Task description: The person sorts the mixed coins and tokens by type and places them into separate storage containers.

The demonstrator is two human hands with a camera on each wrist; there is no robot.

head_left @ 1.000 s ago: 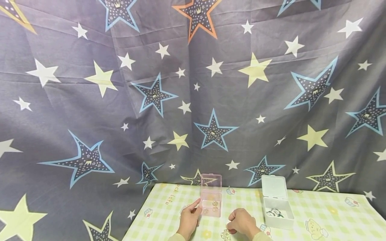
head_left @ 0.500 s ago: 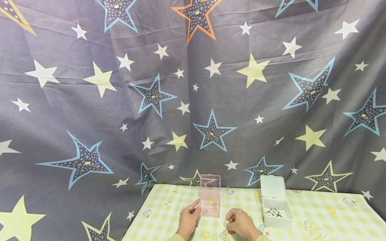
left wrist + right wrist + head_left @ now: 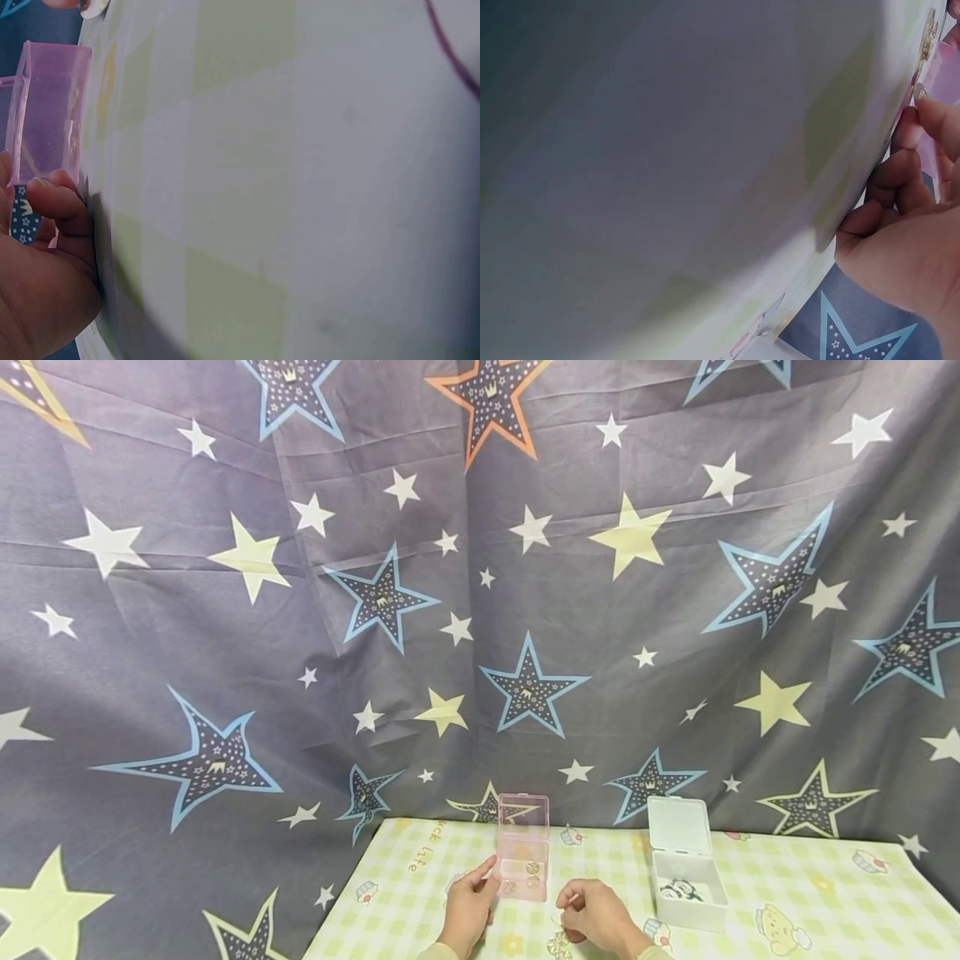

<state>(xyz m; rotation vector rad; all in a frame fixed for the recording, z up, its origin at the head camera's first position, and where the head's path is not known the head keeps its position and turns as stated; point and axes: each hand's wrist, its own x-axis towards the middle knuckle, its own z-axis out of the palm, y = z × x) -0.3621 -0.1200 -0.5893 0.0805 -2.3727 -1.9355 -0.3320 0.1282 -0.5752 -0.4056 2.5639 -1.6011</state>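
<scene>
My left hand [image 3: 469, 906] holds the left side of a clear pink plastic box [image 3: 523, 893], its fingertips at the wall. The box's lid stands open at the back, and several round gold pieces [image 3: 532, 867] lie inside. In the left wrist view, curled fingers meet the box's end [image 3: 52, 112]. To the right of the box, my right hand [image 3: 600, 914] pinches a small round gold disc [image 3: 920, 93] between thumb and index finger, seen nearly edge-on. Just below those fingertips, a small group of gold openwork discs [image 3: 558, 946] lies on the cloth.
A white box [image 3: 692, 914] with its lid raised stands right of my right hand, holding several dark-and-white ring-like pieces [image 3: 681, 890]. A green-and-white checked cloth [image 3: 825, 910] covers the table. Behind its far edge hangs a grey star-patterned curtain [image 3: 450, 668].
The right hand has lifted a gold disc from the group; half a second ago its face showed, and now it is turned edge-on. The left hand stays at the pink box.
</scene>
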